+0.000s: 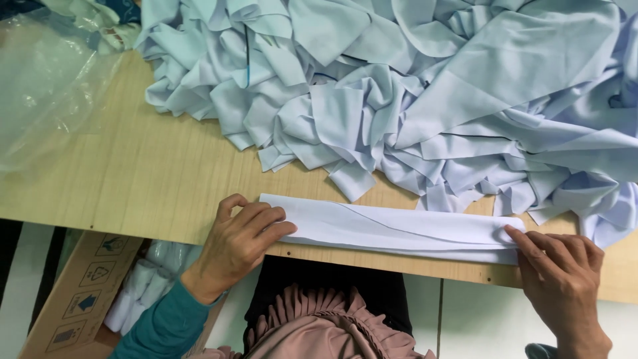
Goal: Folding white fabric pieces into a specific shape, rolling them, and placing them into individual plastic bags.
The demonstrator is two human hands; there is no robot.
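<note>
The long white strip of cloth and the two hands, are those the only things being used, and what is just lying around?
In use: white cloth strip, left hand, right hand, wooden table.

Lying about: heap of pale blue cloth pieces, clear plastic bag, cardboard box.

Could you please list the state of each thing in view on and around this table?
Left hand: pressed flat on the strip's left end.
Right hand: fingertips pressing the strip's right end.
White fabric strip: folded flat along the table edge.
Pale blue fabric pile: crumpled, heaped.
Clear plastic bag: crinkled, lying at the table's left.
Cardboard box: open, below the table.
</note>
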